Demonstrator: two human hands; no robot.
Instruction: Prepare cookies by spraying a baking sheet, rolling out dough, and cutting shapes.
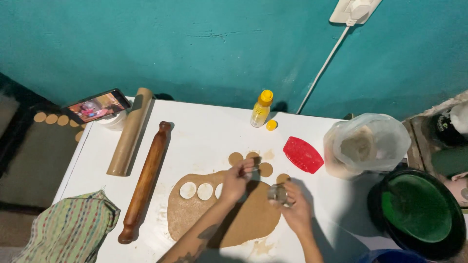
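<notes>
Pinching a small dough circle [249, 168] with the left hand [236, 181] and gripping a metal cutter [278, 193] in the right hand [296, 207], both over the flat dough sheet [222, 214], the thin circle could tear if pulled hard.

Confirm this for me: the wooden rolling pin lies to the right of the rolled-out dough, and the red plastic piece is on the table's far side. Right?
Not quite. The head view shows the wooden rolling pin lying to the left of the rolled-out dough, not the right. The red plastic piece is on the far side, as stated.
</notes>
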